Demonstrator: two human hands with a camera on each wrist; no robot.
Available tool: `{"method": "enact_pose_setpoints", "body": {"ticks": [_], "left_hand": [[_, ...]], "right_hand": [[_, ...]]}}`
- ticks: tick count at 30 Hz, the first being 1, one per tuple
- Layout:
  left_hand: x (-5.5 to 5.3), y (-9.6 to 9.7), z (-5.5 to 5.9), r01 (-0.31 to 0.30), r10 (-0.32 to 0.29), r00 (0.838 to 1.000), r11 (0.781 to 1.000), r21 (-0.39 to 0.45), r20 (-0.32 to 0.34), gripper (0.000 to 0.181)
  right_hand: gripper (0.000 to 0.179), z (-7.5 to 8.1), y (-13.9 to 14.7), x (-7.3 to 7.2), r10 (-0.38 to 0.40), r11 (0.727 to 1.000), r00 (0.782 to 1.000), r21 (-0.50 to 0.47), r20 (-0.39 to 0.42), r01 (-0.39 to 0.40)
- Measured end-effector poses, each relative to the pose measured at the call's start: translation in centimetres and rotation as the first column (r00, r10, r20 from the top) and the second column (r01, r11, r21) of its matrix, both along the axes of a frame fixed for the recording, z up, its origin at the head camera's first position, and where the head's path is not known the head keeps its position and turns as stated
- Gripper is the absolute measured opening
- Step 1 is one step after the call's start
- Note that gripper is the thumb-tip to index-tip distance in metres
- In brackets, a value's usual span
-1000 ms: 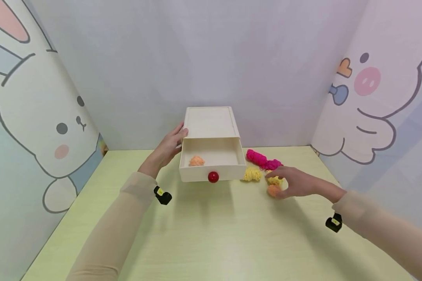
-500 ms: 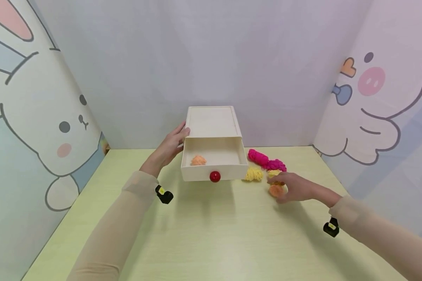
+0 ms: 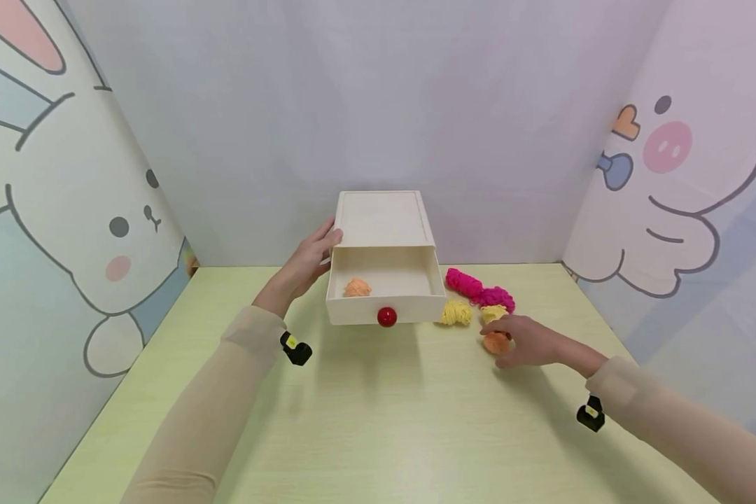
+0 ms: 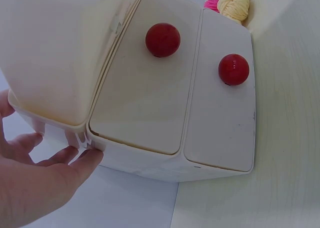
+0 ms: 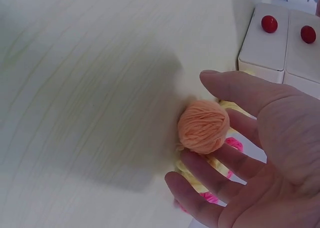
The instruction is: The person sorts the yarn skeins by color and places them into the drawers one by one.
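My left hand (image 3: 309, 262) rests against the left side of a small white drawer cabinet (image 3: 384, 217). In the left wrist view its fingertips (image 4: 90, 163) touch the side near the open top drawer. That pulled-out drawer (image 3: 353, 311) has a red knob (image 3: 387, 317) and an orange yarn ball (image 3: 357, 288) inside. My right hand (image 3: 532, 341) is around another orange yarn ball (image 3: 495, 343) on the table. The right wrist view shows that ball (image 5: 203, 127) between spread fingers, with the thumb apart from it. A yellow yarn bundle (image 3: 493, 313) lies just behind it.
Two lower drawers, with red knobs (image 4: 233, 69), are closed. Beside the cabinet's right side lie another yellow yarn bundle (image 3: 456, 313) and magenta yarn (image 3: 464, 283). A pale curtain (image 3: 378, 105) hangs behind the table (image 3: 378, 420), and printed panels flank it.
My right hand has shifted slightly toward the table's front and lower around the orange yarn ball, uncovering more of the yellow bundle. My left hand stays at the cabinet. The view has moved slightly.
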State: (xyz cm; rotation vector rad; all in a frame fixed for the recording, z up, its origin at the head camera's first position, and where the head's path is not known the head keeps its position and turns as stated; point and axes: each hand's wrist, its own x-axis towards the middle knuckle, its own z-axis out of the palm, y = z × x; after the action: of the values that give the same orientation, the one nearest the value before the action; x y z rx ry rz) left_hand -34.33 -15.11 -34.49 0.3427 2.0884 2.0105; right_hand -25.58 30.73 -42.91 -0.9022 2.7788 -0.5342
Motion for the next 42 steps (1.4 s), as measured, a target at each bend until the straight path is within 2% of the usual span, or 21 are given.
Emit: {"method": "enact_pose_setpoints", "body": {"ticks": [10,24,35,42], "left_hand": [[0.1,0.2,0.1,-0.011,0.011,1.000,1.000,-0.004,0.009,0.068],[0.1,0.1,0.1,0.000,0.000,1.000,1.000,-0.014,-0.002,0.070],[0.2,0.1,0.3,-0.005,0.005,1.000,1.000,-0.022,0.003,0.070],[0.1,0.1,0.2,-0.007,0.007,1.000,1.000,-0.029,0.004,0.070]], "right_hand": [[0.049,-0.7,0.0,-0.3,-0.025,1.000,1.000,-0.010,-0.009,0.025],[0.029,-0.6,-0.4,-0.3,0.038,0.997,0.999,-0.059,-0.036,-0.040],[0.034,1.8,-1.0,0.0,0.034,0.998,0.999,-0.047,0.007,-0.034],[0.035,4.1,-1.3,0.0,0.045,0.998,0.999,-0.052,-0.030,-0.047]]}}
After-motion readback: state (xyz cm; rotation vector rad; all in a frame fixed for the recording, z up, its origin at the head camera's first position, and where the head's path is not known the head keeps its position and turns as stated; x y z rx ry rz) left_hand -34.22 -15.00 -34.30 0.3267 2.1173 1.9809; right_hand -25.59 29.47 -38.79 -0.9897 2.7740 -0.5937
